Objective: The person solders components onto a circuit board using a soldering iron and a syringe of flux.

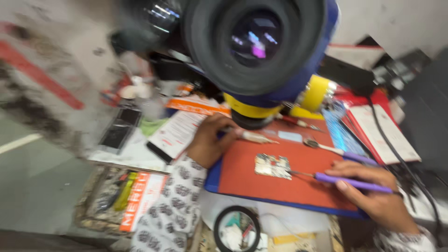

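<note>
**Two tools at a small circuit board**

Centre frame, a flat, rectangular circuit board (273,166) lies on a smooth red mat (298,186) edged in blue. The right hand (373,191), lower right, has its fingers clamped on a slim purple-handled tool (352,182) whose metal tip touches the board. The left hand (207,142), patterned sleeve below it, grips a pale syringe-like tool (254,137). A dark round microscope eyepiece (256,42) fills the upper centre.
</note>
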